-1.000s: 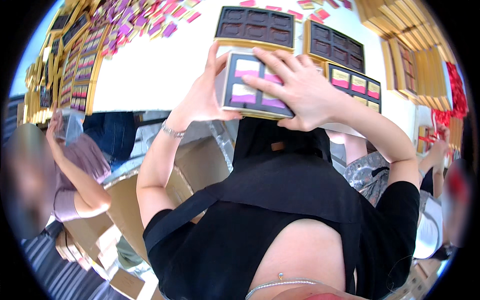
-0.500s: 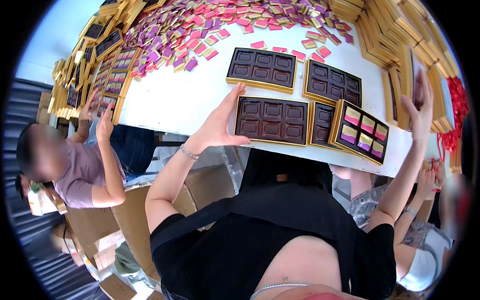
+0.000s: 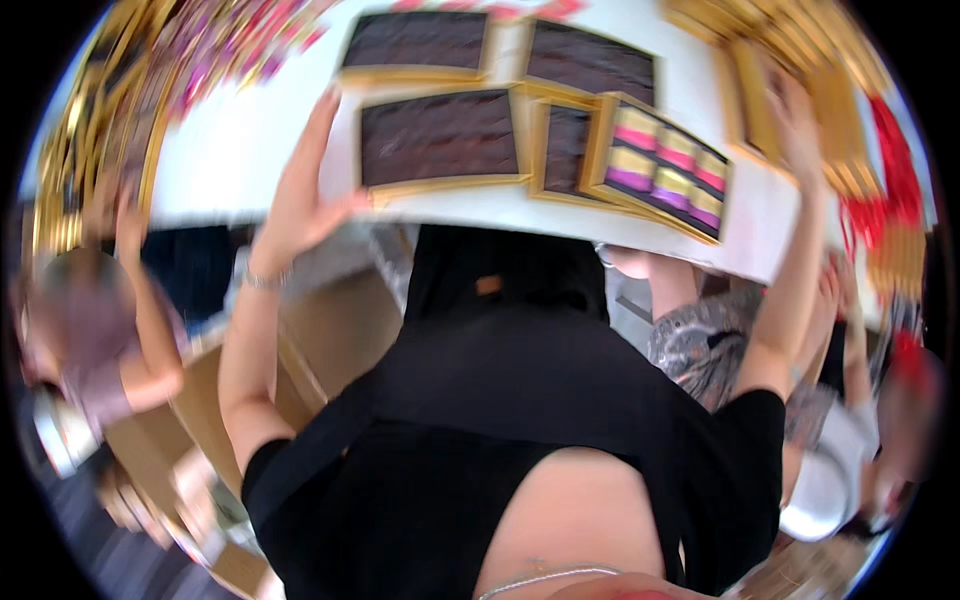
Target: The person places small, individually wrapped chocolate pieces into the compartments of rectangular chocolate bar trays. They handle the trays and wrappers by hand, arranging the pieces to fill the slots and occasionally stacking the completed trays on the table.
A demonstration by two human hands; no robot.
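My left hand [image 3: 303, 190] is open, thumb and fingers spread around the left end of a gold-edged box with an empty dark tray [image 3: 440, 137]. The thumb tip is close to its near corner; contact is too blurred to tell. My right hand [image 3: 797, 115] reaches to the upright gold boxes [image 3: 752, 95] at the right, its fingers smeared by motion. Between my hands a filled box [image 3: 665, 165] of pink, purple and gold wrapped pieces rests tilted, partly over another dark-tray box [image 3: 566, 147]. Two more dark-tray boxes, one left [image 3: 415, 42] and one right [image 3: 592, 62], lie behind.
Loose wrapped pieces [image 3: 240, 45] are heaped at the far left of the white table [image 3: 240, 150]. Stacked gold boxes [image 3: 95, 130] line the left side. Red ribbons [image 3: 880, 190] hang at the right. One co-worker [image 3: 100, 330] sits left, another [image 3: 825, 480] right.
The view has shifted and blurred, so the boxes appear higher and further left. My right hand has moved in against the upright gold boxes. My left hand stays by the same dark-tray box.
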